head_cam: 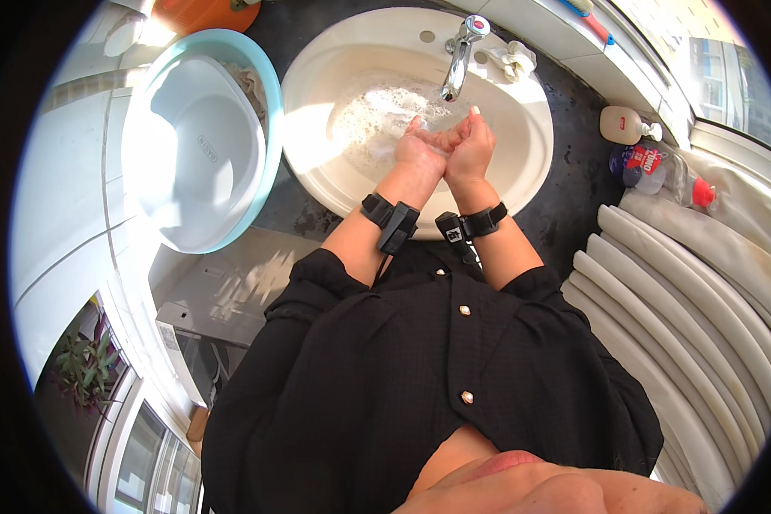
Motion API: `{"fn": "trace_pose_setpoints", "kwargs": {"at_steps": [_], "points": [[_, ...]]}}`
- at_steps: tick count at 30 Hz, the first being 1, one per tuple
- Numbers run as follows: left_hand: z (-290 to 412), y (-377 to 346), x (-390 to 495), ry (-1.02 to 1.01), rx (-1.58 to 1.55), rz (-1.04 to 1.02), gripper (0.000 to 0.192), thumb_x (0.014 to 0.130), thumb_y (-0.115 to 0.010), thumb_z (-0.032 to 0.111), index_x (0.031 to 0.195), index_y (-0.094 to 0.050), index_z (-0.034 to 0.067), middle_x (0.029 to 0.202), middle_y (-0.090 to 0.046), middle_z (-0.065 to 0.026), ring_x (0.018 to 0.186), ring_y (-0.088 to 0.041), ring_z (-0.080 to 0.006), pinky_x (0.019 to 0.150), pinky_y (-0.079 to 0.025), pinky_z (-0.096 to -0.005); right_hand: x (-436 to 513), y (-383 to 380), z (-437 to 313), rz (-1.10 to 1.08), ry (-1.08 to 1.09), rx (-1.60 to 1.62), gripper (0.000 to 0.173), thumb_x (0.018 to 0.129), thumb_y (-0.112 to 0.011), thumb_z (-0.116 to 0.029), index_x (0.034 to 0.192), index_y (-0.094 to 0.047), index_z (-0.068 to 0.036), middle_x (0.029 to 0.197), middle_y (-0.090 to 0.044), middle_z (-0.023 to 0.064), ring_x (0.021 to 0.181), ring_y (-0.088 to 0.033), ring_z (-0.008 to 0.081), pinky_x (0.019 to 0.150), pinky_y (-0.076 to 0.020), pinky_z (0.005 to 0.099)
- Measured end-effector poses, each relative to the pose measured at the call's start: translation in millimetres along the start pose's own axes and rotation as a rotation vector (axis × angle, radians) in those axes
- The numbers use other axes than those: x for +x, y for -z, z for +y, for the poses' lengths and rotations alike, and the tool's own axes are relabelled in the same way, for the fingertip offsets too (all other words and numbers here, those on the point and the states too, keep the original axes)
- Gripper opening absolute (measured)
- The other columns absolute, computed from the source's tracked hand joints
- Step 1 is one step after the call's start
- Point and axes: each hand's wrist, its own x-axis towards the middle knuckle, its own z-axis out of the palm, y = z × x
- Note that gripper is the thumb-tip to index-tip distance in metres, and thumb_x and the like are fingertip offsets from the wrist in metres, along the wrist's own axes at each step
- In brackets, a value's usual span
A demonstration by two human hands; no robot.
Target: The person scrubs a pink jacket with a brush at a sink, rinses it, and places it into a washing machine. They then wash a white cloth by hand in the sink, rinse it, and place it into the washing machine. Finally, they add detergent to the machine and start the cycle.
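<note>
Over an oval cream washbasin [523, 157], my left hand [422, 151] and my right hand [468, 146] meet at the wrists, palms turned inward. Their fingers curl close together, right above foamy water [366, 115]. Something whitish shows by the fingers of my left hand; whether it is foam or a cloth I cannot tell. Just beyond the hands, a chrome tap [460, 61] leans over the bowl, with no stream visible from its spout. Each wrist wears a black strap with a small device.
Left of the basin, a white plastic basin [199, 148] sits inside a light-blue tub [271, 141] with some fabric. A crumpled white cloth [516, 61] lies by the tap. At right are a pump bottle [622, 125], a detergent bottle [649, 168] and a pleated pale hose or cover [687, 283].
</note>
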Motion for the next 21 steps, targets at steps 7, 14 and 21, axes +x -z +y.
{"fn": "trace_pose_setpoints", "kwargs": {"at_steps": [7, 14, 21], "points": [[5, 18, 10, -0.09, 0.236, -0.159, 0.044, 0.109, -0.047, 0.032, 0.127, -0.045, -0.008, 0.113, -0.061, -0.0223, 0.101, -0.066, -0.0384, 0.098, -0.055, -0.0514, -9, 10, -14, -0.058, 0.061, -0.114, 0.03, 0.1, -0.053, -0.021, 0.074, -0.045, -0.008, 0.064, -0.04, 0.0047, 0.056, -0.038, 0.0183, 0.058, -0.0379, 0.0378], [11, -16, -47, -0.19, 0.434, -0.066, 0.032, 0.106, -0.053, 0.02, 0.133, -0.052, 0.003, 0.127, -0.061, -0.0221, 0.124, -0.062, -0.0391, 0.11, -0.05, -0.0522, 51, 46, -126, -0.107, 0.394, 0.346, 0.022, 0.098, -0.045, -0.019, 0.101, -0.059, -0.003, 0.083, -0.058, 0.0123, 0.085, -0.058, 0.0265, 0.09, -0.0485, 0.0441], [69, 17, -66, -0.519, 0.69, 0.117, 0.044, 0.105, -0.05, 0.017, 0.146, -0.049, 0.0, 0.124, -0.063, -0.0178, 0.118, -0.063, -0.03, 0.11, -0.05, -0.0437, 89, 61, -120, 0.526, 1.109, -1.215, 0.047, 0.09, -0.064, -0.007, 0.135, -0.058, 0.007, 0.129, -0.065, 0.021, 0.118, -0.062, 0.0331, 0.106, -0.0459, 0.0415]]}}
